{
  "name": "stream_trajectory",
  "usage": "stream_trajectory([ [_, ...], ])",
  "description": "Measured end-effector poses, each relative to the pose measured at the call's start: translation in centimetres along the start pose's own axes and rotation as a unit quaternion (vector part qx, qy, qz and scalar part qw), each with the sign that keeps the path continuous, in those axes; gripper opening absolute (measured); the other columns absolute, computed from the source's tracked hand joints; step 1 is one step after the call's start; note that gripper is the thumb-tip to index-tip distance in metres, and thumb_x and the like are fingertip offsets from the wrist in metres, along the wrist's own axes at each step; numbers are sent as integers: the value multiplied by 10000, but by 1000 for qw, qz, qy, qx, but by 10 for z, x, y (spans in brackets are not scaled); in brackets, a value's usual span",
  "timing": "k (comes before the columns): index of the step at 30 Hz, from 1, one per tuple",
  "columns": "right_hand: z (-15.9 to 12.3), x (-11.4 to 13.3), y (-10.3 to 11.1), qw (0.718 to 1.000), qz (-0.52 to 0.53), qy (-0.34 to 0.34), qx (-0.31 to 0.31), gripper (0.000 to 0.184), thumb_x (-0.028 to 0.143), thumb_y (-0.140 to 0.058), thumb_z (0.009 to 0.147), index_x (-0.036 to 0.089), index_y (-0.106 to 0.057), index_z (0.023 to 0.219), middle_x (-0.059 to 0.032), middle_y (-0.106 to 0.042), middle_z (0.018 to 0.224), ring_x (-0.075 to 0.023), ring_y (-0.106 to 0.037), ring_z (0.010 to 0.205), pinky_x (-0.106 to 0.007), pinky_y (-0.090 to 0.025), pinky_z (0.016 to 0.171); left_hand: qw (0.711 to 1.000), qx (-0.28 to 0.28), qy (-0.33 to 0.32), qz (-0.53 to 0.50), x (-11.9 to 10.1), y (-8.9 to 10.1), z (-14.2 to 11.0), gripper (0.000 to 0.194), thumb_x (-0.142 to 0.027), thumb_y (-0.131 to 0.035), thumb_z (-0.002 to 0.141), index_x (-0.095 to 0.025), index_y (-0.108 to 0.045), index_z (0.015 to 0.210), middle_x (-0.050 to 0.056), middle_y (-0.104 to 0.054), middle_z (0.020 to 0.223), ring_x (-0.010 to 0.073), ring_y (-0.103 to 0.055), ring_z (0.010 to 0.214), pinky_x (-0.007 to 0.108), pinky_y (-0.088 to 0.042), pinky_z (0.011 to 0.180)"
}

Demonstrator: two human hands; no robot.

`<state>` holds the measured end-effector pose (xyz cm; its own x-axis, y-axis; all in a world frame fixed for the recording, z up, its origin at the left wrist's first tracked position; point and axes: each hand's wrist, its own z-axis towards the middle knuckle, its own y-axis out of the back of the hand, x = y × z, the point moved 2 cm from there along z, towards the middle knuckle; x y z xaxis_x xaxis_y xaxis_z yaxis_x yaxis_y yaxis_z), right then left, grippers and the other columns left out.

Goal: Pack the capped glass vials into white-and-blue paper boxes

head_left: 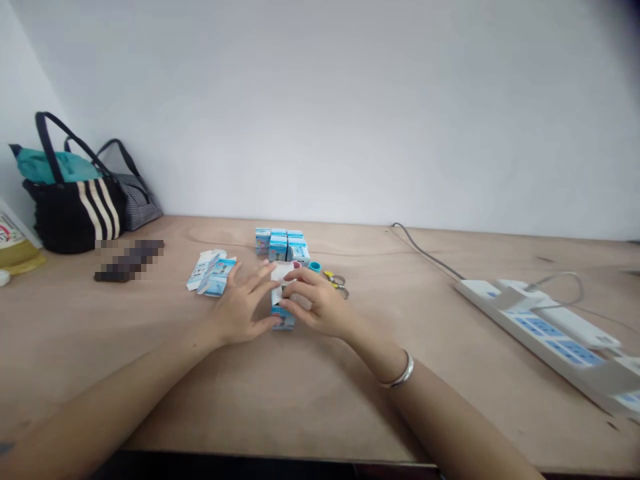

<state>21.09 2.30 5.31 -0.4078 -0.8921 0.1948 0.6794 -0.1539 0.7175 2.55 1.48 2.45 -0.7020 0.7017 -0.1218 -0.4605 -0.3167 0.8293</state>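
A small blue-and-white carton (283, 319) stands on the table between my hands, its white top flap (281, 271) raised. My left hand (241, 308) is at its left side, fingers spread and the thumb tip touching the carton's front left edge. From the right, my right hand (320, 305) reaches over the carton's open top with curled fingers and thumb close together; what they grip, if anything, is hidden. Just beyond the fingers are a dark red round item (297, 265) and a blue ring-shaped roll (315, 267). Yellow-and-silver scissors (337, 281) lie right of them.
Several closed cartons (279, 248) stand grouped behind my hands. Flattened cartons (216, 275) lie left. Farther left are a dark pixelated object (127, 263), a black striped bag (75, 210) and a bottle of yellow liquid (20, 253). A white power strip (540, 333) with cables occupies the right.
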Motion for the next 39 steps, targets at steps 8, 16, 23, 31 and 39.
stream_trajectory([
  [8,-4,-4,8,997,28,-68,0,147,296,-575,851,198,-594,744,-58,-635,831,-187,-601,838,-341,-477,763,997,34,-68,-2,0,-3,2,505,-448,-583,793,-258,-463,1246,102,-522,1331,311,-420,1282,608,62,1078],
  [16,-1,-6,20,993,-65,-39,95,118,308,-624,833,276,-703,915,-38,-622,860,-201,-537,916,-342,-349,787,993,-28,21,-110,2,-10,-5,463,-414,-612,773,-231,-398,1141,74,-592,1225,233,-574,1114,531,-139,1116],
  [23,-5,7,18,987,-122,9,104,167,262,-546,877,253,-700,815,-46,-581,850,-188,-495,871,-341,-303,777,996,-36,-44,-63,-14,0,-4,317,-262,-513,841,-223,-430,1145,79,-602,1220,229,-514,1203,525,-111,1114],
  [31,-13,-3,4,986,-136,5,96,129,211,-512,867,213,-639,850,-83,-561,950,-225,-485,950,-358,-349,794,995,45,-88,14,-16,8,3,556,-190,-439,848,-236,-320,1389,109,-449,1399,272,-483,1202,545,-150,1074],
  [39,-15,-19,27,993,-35,-19,111,103,137,-501,840,195,-580,872,-99,-549,1017,-212,-533,938,-370,-444,805,992,78,-80,61,-24,11,9,516,-193,-417,870,-252,-349,1378,90,-474,1377,274,-489,1124,510,-231,1014],
])
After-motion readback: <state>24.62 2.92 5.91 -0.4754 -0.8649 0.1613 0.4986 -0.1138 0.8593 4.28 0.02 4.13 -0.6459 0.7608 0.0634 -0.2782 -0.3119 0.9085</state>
